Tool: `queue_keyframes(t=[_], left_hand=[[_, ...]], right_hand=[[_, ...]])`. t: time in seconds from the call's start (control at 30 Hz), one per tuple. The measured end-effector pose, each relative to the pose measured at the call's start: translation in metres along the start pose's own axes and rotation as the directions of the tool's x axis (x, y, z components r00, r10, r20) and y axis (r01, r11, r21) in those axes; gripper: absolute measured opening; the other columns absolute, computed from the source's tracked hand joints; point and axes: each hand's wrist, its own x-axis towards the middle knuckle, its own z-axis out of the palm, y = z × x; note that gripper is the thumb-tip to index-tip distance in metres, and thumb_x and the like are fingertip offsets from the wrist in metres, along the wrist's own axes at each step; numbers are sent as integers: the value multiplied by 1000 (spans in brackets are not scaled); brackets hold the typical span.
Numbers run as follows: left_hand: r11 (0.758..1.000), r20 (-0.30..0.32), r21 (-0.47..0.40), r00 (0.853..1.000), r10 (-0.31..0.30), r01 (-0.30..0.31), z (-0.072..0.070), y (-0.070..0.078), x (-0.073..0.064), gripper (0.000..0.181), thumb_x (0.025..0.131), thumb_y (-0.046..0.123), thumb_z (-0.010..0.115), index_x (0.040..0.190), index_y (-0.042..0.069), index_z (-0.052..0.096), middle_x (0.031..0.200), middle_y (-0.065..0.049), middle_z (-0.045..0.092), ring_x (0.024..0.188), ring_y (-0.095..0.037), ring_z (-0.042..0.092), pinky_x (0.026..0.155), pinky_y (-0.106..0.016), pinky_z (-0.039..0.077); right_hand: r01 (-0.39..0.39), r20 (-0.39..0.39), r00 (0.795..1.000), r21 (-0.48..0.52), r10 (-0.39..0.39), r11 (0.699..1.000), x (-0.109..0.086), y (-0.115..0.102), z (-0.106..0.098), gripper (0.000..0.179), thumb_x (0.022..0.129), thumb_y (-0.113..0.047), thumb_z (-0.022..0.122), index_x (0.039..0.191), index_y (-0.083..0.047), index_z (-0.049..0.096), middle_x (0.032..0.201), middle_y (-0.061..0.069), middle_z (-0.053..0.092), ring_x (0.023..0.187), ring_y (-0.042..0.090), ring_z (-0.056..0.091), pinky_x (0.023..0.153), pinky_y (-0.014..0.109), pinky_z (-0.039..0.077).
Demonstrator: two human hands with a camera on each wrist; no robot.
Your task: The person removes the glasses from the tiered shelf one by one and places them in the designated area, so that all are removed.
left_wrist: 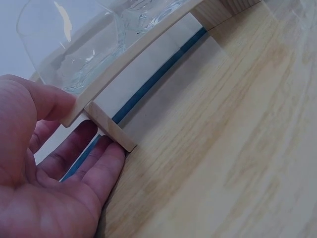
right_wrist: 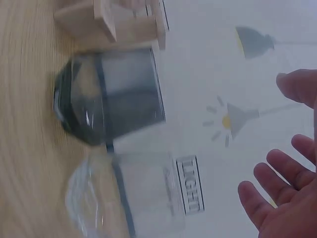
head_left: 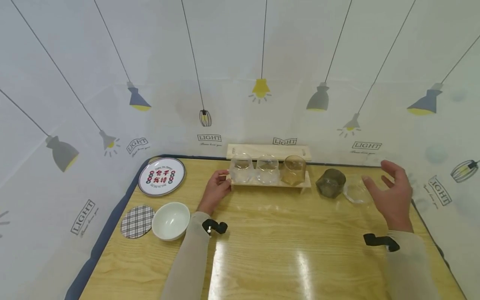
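Observation:
My left hand (head_left: 215, 189) holds the left end of a small wooden rack (head_left: 308, 181). In the left wrist view the thumb lies at the shelf's edge, with the fingers below by the end leg (left_wrist: 110, 126). Two clear glasses (head_left: 241, 168) (head_left: 267, 170) and an amber glass (head_left: 294, 170) stand in a row on the rack. Right of it, a dark grey glass (head_left: 331, 183) and another clear glass (head_left: 355, 191) stand on the table. My right hand (head_left: 393, 200) hovers beside that clear glass, thumb and fingers apart, holding nothing.
At the left are a white plate with red lettering (head_left: 162, 176), a plaid round coaster (head_left: 137, 221) and a pale bowl (head_left: 171, 221). A lamp-printed white sheet (head_left: 232, 96) hangs behind the wooden table (head_left: 262, 237) and along its sides.

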Motion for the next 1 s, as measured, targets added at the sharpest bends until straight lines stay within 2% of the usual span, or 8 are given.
queue_keyframes(t=[0.1, 0.2, 0.3, 0.37, 0.43, 0.67, 0.83, 1.0], left_hand=[[1000, 0, -5, 1000, -4, 4, 0, 0, 1, 35, 102, 4, 63, 137, 7, 57, 116, -10, 58, 94, -15, 63, 82, -30, 58], [1000, 3, -11, 1000, -10, 10, 0, 1, 0, 35, 102, 3, 63, 137, 7, 57, 116, -10, 57, 94, -15, 62, 82, -30, 58], [1000, 5, -13, 1000, -11, 11, 0, 2, 0, 35, 103, 2, 62, 137, 6, 56, 116, -10, 56, 93, -16, 61, 82, -31, 58], [1000, 6, -13, 1000, -10, 11, 0, 2, -1, 35, 103, 2, 62, 137, 6, 56, 115, -9, 56, 92, -16, 61, 82, -32, 57], [1000, 7, -11, 1000, -9, 9, 0, 3, -1, 35, 103, 3, 63, 137, 6, 56, 115, -9, 56, 93, -16, 61, 83, -33, 57], [1000, -2, 9, 1000, -16, 16, -1, 3, -1, 34, 102, 4, 64, 135, 8, 58, 114, -8, 57, 94, -17, 62, 82, -31, 57], [1000, 1, -12, 1000, -19, 19, 0, 2, -1, 34, 103, 3, 63, 135, 8, 57, 114, -8, 56, 92, -16, 62, 81, -30, 57], [1000, 1, -16, 1000, -17, 17, 1, 0, 1, 34, 103, 3, 63, 136, 8, 57, 114, -8, 55, 91, -15, 62, 79, -29, 57]], right_hand=[[120, 28, 992, 40, -121, 992, -2, -9, 18, 65, 93, -11, 81, 151, -14, 54, 149, 7, 58, 135, 4, 52, 109, 18, 46], [196, 70, 977, 74, -201, 978, -5, -19, 33, 65, 91, -9, 82, 151, -12, 55, 145, 7, 59, 131, -1, 52, 105, 14, 46], [244, 152, 955, 77, -253, 967, -7, -28, 48, 69, 92, -14, 83, 153, -12, 51, 146, 9, 58, 132, 7, 53, 105, 12, 45], [261, 226, 936, 71, -271, 963, -8, -33, 57, 72, 94, -20, 82, 156, -12, 47, 148, 9, 57, 136, 16, 53, 106, 16, 46], [275, 300, 911, 70, -283, 959, -9, -37, 66, 75, 94, -25, 82, 158, -13, 44, 152, 12, 55, 138, 26, 52, 106, 20, 45], [275, 493, 828, 58, -268, 960, -7, -38, 102, 82, 97, -37, 78, 162, -10, 36, 159, 18, 47, 145, 40, 46, 112, 62, 45], [251, 556, 791, 81, -253, 965, -3, -32, 123, 85, 95, -34, 81, 161, -5, 35, 157, 20, 48, 145, 41, 46, 113, 61, 47], [198, 603, 772, 69, -199, 978, -1, -34, 137, 91, 91, -35, 86, 162, -8, 35, 158, 22, 48, 145, 42, 46, 114, 60, 47]])
